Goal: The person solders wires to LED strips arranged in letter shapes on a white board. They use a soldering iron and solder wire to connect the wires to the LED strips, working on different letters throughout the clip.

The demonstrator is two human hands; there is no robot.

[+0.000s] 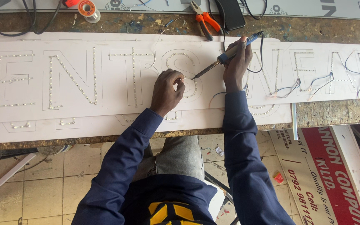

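Note:
My right hand (236, 62) grips a blue-handled soldering iron (226, 56) with its tip pointing down-left at a curved letter outline on the long white sign board (105, 112). Rows of small LED modules (73, 79) follow the letter outlines on the board. My left hand (167, 89) rests on the board just left of the iron's tip, fingers pinched together on a thin solder wire or lead at the LED row; what it pinches is too small to make out. Dark blue sleeves cover both arms.
Orange-handled pliers (205, 23), a solder spool (89, 9), a black phone-like object (231, 13) and dark cables (17, 25) lie on the worn wooden bench behind the board. Blue and dark wires (313, 83) link LEDs at the right. A red and white printed sign (334, 175) leans below right on the tiled floor.

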